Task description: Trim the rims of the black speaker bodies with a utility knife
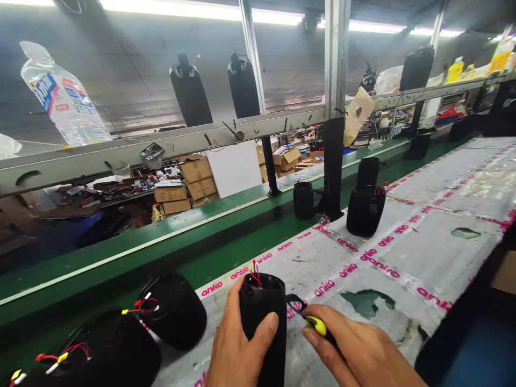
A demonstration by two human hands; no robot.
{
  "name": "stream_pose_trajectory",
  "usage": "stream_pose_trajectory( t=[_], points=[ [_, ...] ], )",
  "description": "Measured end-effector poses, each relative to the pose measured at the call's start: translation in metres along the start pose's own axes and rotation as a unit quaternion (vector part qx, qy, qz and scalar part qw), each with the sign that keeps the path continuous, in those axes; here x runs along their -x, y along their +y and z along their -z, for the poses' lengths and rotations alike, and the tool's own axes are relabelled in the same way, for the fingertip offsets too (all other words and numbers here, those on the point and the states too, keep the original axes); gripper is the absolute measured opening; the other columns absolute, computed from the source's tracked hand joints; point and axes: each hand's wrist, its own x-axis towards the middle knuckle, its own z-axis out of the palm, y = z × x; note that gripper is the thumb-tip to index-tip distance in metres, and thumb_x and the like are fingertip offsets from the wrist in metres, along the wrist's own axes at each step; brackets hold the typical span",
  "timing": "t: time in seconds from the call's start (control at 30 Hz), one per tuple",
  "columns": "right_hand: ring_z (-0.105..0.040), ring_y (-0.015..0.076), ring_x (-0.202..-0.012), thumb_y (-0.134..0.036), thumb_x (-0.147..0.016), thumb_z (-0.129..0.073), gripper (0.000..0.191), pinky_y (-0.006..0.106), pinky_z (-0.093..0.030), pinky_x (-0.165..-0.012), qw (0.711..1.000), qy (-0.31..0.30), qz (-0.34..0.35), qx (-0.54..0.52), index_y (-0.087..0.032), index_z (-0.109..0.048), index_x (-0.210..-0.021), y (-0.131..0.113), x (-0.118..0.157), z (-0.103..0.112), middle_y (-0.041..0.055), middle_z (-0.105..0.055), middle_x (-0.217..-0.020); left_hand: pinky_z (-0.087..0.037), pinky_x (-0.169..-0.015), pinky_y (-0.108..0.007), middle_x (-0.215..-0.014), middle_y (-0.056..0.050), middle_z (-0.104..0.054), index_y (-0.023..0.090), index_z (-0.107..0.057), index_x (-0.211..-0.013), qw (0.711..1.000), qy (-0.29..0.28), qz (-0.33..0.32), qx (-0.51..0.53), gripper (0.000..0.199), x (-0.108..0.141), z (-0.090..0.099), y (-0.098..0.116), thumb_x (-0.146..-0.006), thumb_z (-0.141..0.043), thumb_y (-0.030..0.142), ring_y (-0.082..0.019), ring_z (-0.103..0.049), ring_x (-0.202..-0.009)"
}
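Upright black housing [271, 336], strap [297, 300] at right
Left hand [241, 349] clasps it, apparently for steadiness; right hand [357, 341] pinches a yellow-handled tool [317, 324] by the strap.

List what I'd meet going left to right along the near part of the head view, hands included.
Large wired black casing → smaller wired black casing → left hand → held black casing → yellow-and-black tool → right hand.
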Motion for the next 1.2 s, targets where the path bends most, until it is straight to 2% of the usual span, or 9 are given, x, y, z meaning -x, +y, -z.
stream_pose_trajectory(
  t=[0.1,0.27,0.37,0.47,0.53,0.73,0.93,1.1,1.2],
  points=[
    [-0.071,0.0155,-0.069,-0.030,-0.108,-0.027,0.024,0.026,-0.054,-0.058,0.998,-0.005,0.041,0.037,-0.022,-0.049,-0.114,0.002,-0.010,0.003,0.0007,-0.071,-0.088,-0.032,-0.116,-0.052,-0.145,-0.012,-0.056,0.021,-0.045,-0.145,0.999,-0.026,0.003,0.019,0.081,-0.001,-0.002,0.000,-0.074,-0.070,0.053,-0.036,-0.049,-0.136],
    [-0.067,0.0179,-0.061,-0.027,-0.107,-0.027,0.022,0.030,-0.044,-0.049,0.987,-0.047,0.092,0.124,-0.022,-0.049,-0.107,0.004,-0.023,0.014,-0.0006,-0.064,-0.076,-0.050,-0.098,-0.046,-0.117,-0.013,-0.072,0.017,-0.061,-0.124,0.992,-0.083,-0.016,0.095,0.068,-0.006,-0.007,0.008,-0.066,-0.075,0.049,-0.035,-0.066,-0.109],
    [-0.062,0.0179,-0.056,-0.023,-0.105,-0.033,0.015,0.032,-0.038,-0.047,0.979,-0.068,0.112,0.159,-0.023,-0.048,-0.101,0.005,-0.027,0.018,-0.0019,-0.059,-0.073,-0.050,-0.093,-0.044,-0.109,-0.010,-0.074,0.020,-0.061,-0.116,0.996,-0.056,0.003,0.062,0.059,-0.004,-0.009,0.017,-0.064,-0.076,0.044,-0.033,-0.067,-0.103],
    [-0.060,0.0174,-0.057,-0.016,-0.099,-0.042,0.008,0.033,-0.033,-0.047,0.967,-0.088,0.135,0.196,-0.022,-0.047,-0.100,0.006,-0.029,0.020,-0.0020,-0.057,-0.074,-0.048,-0.090,-0.045,-0.104,-0.008,-0.073,0.021,-0.057,-0.116,0.999,-0.033,0.031,0.005,0.059,-0.001,-0.011,0.024,-0.063,-0.074,0.041,-0.033,-0.067,-0.099],
    [-0.059,0.0165,-0.059,-0.012,-0.095,-0.047,0.011,0.032,-0.032,-0.048,0.960,-0.103,0.142,0.219,-0.022,-0.048,-0.100,0.006,-0.028,0.020,-0.0015,-0.057,-0.077,-0.047,-0.087,-0.045,-0.102,-0.008,-0.073,0.021,-0.055,-0.117,0.999,-0.033,0.039,-0.019,0.060,0.000,-0.013,0.025,-0.063,-0.072,0.041,-0.033,-0.067,-0.096],
    [-0.059,0.0150,-0.063,-0.011,-0.090,-0.054,0.018,0.029,-0.031,-0.051,0.948,-0.134,0.135,0.254,-0.020,-0.049,-0.104,0.007,-0.025,0.021,0.0002,-0.060,-0.081,-0.046,-0.089,-0.045,-0.105,-0.008,-0.072,0.022,-0.053,-0.119,0.999,-0.014,0.026,-0.042,0.061,0.002,-0.018,0.023,-0.062,-0.071,0.036,-0.033,-0.067,-0.100],
    [-0.061,0.0171,-0.064,-0.006,-0.080,-0.058,0.032,0.033,-0.029,-0.050,0.940,-0.163,0.121,0.273,-0.021,-0.048,-0.106,0.009,-0.021,0.020,-0.0003,-0.061,-0.083,-0.046,-0.087,-0.048,-0.105,-0.010,-0.073,0.022,-0.053,-0.124,0.997,-0.004,0.042,-0.070,0.067,0.004,-0.021,0.025,-0.062,-0.074,0.036,-0.038,-0.067,-0.100],
    [-0.059,0.0179,-0.057,-0.002,-0.063,-0.059,0.044,0.034,-0.023,-0.047,0.932,-0.185,0.113,0.291,-0.023,-0.046,-0.100,0.005,-0.023,0.026,-0.0013,-0.060,-0.078,-0.045,-0.096,-0.051,-0.120,-0.012,-0.070,0.023,-0.053,-0.133,0.997,0.008,0.016,-0.074,0.078,0.005,-0.024,0.023,-0.058,-0.076,0.031,-0.040,-0.063,-0.114],
    [-0.059,0.0196,-0.051,-0.001,-0.056,-0.055,0.048,0.036,-0.020,-0.046,0.928,-0.190,0.108,0.303,-0.023,-0.048,-0.098,0.000,-0.026,0.029,-0.0012,-0.059,-0.072,-0.046,-0.096,-0.051,-0.124,-0.010,-0.069,0.027,-0.052,-0.136,0.997,0.009,0.012,-0.080,0.085,0.006,-0.025,0.024,-0.054,-0.074,0.024,-0.040,-0.063,-0.114]
  ],
)
